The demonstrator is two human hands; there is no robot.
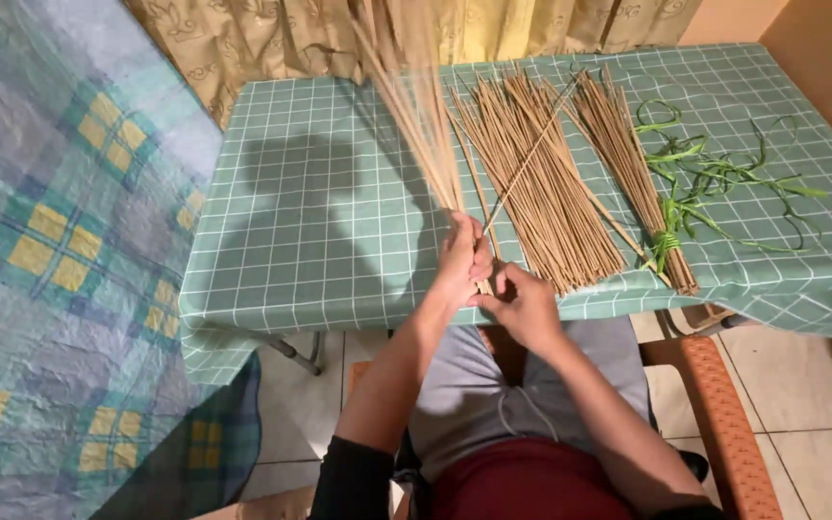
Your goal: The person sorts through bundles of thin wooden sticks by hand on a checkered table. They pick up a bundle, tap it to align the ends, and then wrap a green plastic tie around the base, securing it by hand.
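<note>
Lying at far left is a plaid blanket (50,250), beside a table under a green checked tablecloth (320,231). The left hand (461,258) is clenched round the base of a raised sheaf of thin tan sticks (416,106), at the table's near edge. Touching it, the right hand (524,303) pinches one slanting stick (522,173). Next lie loose sticks (541,183), a tied stick bundle (628,164), then green leaf strips (724,173).

Tan sticks (541,183) on green white-checked tablecloth (320,221)
</note>
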